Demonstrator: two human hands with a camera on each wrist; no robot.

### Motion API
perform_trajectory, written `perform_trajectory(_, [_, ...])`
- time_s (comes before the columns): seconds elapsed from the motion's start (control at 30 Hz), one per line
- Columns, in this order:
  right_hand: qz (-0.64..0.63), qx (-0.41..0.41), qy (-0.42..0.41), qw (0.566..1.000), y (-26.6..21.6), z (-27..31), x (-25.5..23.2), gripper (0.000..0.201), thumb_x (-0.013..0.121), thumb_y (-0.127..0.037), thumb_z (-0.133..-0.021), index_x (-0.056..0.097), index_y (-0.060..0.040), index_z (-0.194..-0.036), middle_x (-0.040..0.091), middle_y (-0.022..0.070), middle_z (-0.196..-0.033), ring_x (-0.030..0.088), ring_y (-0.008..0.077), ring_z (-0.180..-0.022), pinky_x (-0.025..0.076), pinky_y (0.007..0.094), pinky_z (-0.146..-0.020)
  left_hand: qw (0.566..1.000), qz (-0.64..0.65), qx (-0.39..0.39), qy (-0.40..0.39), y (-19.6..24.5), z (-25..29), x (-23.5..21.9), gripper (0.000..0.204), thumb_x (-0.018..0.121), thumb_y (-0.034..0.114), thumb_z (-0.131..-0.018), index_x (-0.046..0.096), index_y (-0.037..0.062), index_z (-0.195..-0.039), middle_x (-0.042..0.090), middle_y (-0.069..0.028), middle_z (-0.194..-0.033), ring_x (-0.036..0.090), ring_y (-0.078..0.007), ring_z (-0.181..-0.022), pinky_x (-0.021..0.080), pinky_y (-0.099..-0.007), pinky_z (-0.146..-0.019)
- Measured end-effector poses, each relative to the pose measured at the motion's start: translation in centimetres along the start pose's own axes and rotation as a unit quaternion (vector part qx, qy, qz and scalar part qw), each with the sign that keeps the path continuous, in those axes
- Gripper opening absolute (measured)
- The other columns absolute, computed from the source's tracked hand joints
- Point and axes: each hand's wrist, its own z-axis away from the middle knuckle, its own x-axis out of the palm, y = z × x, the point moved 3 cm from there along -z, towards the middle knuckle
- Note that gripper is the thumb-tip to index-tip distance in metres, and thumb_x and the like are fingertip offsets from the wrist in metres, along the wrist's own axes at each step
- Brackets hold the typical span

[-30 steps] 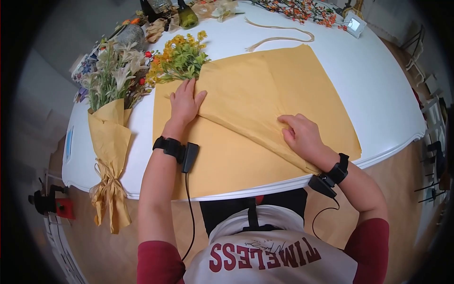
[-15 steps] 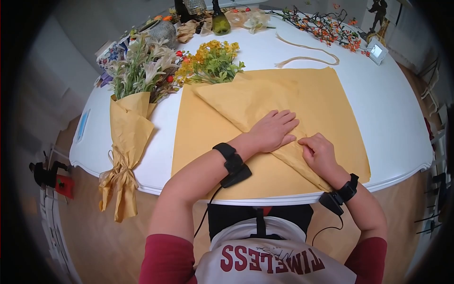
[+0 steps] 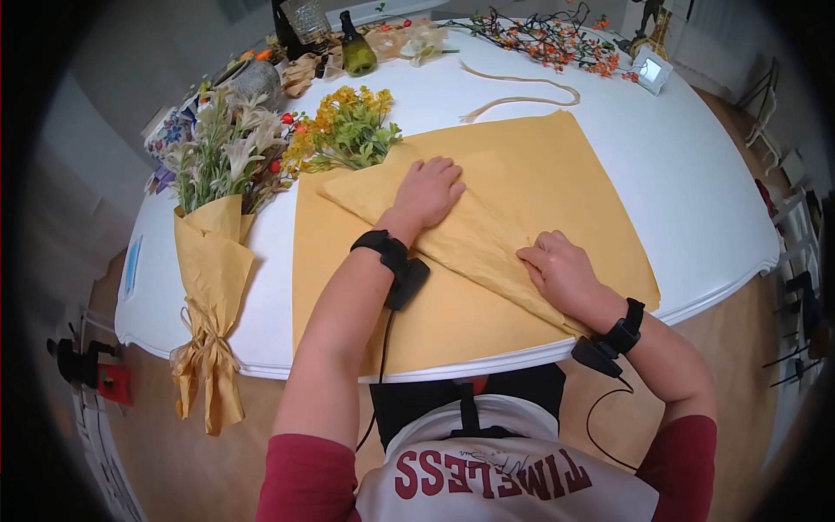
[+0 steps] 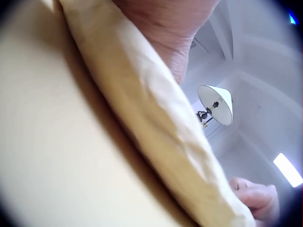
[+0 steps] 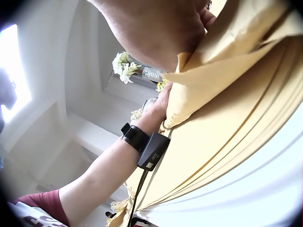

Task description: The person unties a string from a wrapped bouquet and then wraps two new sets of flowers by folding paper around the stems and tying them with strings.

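Note:
A large sheet of yellow wrapping paper lies on the white table, one side folded over in a puffy flap. Yellow flowers with green leaves stick out past the fold at the upper left. My left hand rests palm down on the flap, its fingers extended. Lower down the fold, my right hand pinches the paper between thumb and curled forefinger. The left wrist view shows the rolled folded edge close up. In the right wrist view the right fingertips are mostly hidden.
A finished-looking wrapped bouquet lies to the left, its tied end over the table edge. Farther back are a green bottle, a twine cord, branches with orange berries and a small white device.
My left hand went from beside the flowers to the fold near the right hand, then back up-left along the flap. The right hand stays near the lower fold.

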Motion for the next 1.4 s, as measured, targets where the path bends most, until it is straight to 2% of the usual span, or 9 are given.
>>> perform_trajectory(0.53, [0.036, 0.001, 0.0, 0.999, -1.7, -3.8, 0.6, 0.021, 0.068, -0.018, -0.07, 0.061, -0.0007, -0.079, 0.054, 0.0112, -0.08, 0.052, 0.0269, -0.083, 0.047, 0.0348, -0.067, 0.999, -0.045, -0.029, 0.006, -2.6, -2.1, -1.1, 0.033, 0.052, 0.037, -0.084, 0.061, 0.0053, -0.086, 0.06, -0.0115, -0.086, 0.054, -0.0279, -0.087, 0.035, -0.039, -0.085])
perform_trajectory(0.7, [0.082, 0.023, -0.148, 0.985, -1.5, -6.1, 1.7, 0.036, 0.061, -0.014, -0.068, 0.055, 0.0015, -0.1, 0.055, 0.0153, -0.094, 0.05, 0.0281, -0.093, 0.046, 0.0382, -0.075, 0.999, -0.007, -0.033, 0.019, -3.2, -2.8, -0.9, 0.033, 0.056, 0.033, -0.082, 0.058, 0.0027, -0.068, 0.056, -0.0163, -0.066, 0.052, -0.036, -0.07, 0.04, -0.0432, -0.068])
perform_trajectory(0.8, [0.028, -0.059, -0.02, 0.998, -1.0, -6.4, 4.1, 0.039, 0.06, -0.015, -0.068, 0.053, 0.0039, -0.102, 0.054, 0.0165, -0.098, 0.049, 0.0298, -0.095, 0.045, 0.0386, -0.078, 0.998, -0.002, 0.006, 0.069, -3.2, -2.6, -1.3, 0.034, 0.057, 0.03, -0.081, 0.057, 0.0007, -0.064, 0.056, -0.018, -0.066, 0.053, -0.0371, -0.071, 0.04, -0.0438, -0.064])
perform_trajectory(0.93, [0.028, -0.005, -0.028, 0.999, -1.4, -7.3, 4.1, 0.038, 0.061, -0.02, -0.071, 0.053, 0.0052, -0.099, 0.054, 0.0165, -0.098, 0.049, 0.03, -0.093, 0.045, 0.0375, -0.079, 0.995, 0.046, -0.005, 0.092, -3.0, -2.3, -2.2, 0.023, 0.058, 0.023, -0.081, 0.059, 0.0012, -0.075, 0.058, -0.0152, -0.076, 0.053, -0.0342, -0.079, 0.04, -0.043, -0.069])
perform_trajectory(1.0, [0.061, 0.024, -0.015, 0.998, -1.6, -7.6, 4.1, 0.042, 0.064, -0.025, -0.072, 0.054, 0.005, -0.1, 0.054, 0.0158, -0.097, 0.049, 0.0293, -0.092, 0.045, 0.0379, -0.078, 0.969, 0.014, 0.002, 0.246, -1.6, -1.5, -4.4, 0.018, 0.061, 0.016, -0.079, 0.056, 0.0053, -0.094, 0.054, -0.0122, -0.096, 0.049, -0.0299, -0.094, 0.036, -0.0403, -0.084])
perform_trajectory(1.13, [0.058, 0.022, 0.01, 0.998, -0.8, -8.5, 4.8, 0.043, 0.065, -0.031, -0.073, 0.056, 0.0034, -0.098, 0.053, 0.0147, -0.095, 0.049, 0.0287, -0.091, 0.045, 0.0375, -0.076, 0.953, 0.088, -0.062, 0.283, 1.8, 3.3, -7.4, 0.028, 0.059, 0.012, -0.08, 0.052, 0.0052, -0.107, 0.051, -0.0109, -0.105, 0.046, -0.0267, -0.104, 0.034, -0.039, -0.09])
perform_trajectory(1.2, [0.026, 0.029, 0.031, 0.999, -0.5, -8.5, 4.7, 0.043, 0.066, -0.032, -0.072, 0.058, 0.0015, -0.097, 0.053, 0.0137, -0.093, 0.049, 0.0283, -0.09, 0.045, 0.037, -0.074, 0.86, 0.312, -0.265, 0.304, 2.8, 7.2, -7.4, 0.029, 0.055, 0.01, -0.084, 0.05, 0.0056, -0.112, 0.052, -0.0099, -0.108, 0.047, -0.0246, -0.106, 0.036, -0.0326, -0.091])
perform_trajectory(1.33, [0.007, 0.039, 0.041, 0.998, -0.3, -8.6, 4.7, 0.043, 0.066, -0.032, -0.072, 0.06, 0.0006, -0.099, 0.053, 0.0133, -0.093, 0.05, 0.028, -0.089, 0.045, 0.0368, -0.073, 0.434, 0.722, -0.492, 0.218, 7.6, 13.0, -6.1, 0.027, 0.056, 0.016, -0.088, 0.049, 0.0068, -0.112, 0.055, -0.0103, -0.107, 0.051, -0.0222, -0.103, 0.038, -0.0341, -0.093])
perform_trajectory(1.4, [-0.008, 0.05, 0.055, 0.997, -0.2, -8.3, 4.7, 0.044, 0.066, -0.033, -0.072, 0.06, 0.001, -0.1, 0.053, 0.0132, -0.093, 0.05, 0.0281, -0.088, 0.046, 0.0372, -0.073, 0.385, 0.771, -0.474, 0.18, 9.0, 12.2, -5.0, 0.026, 0.056, 0.017, -0.088, 0.05, 0.0065, -0.111, 0.055, -0.01, -0.106, 0.052, -0.0223, -0.102, 0.039, -0.035, -0.093])
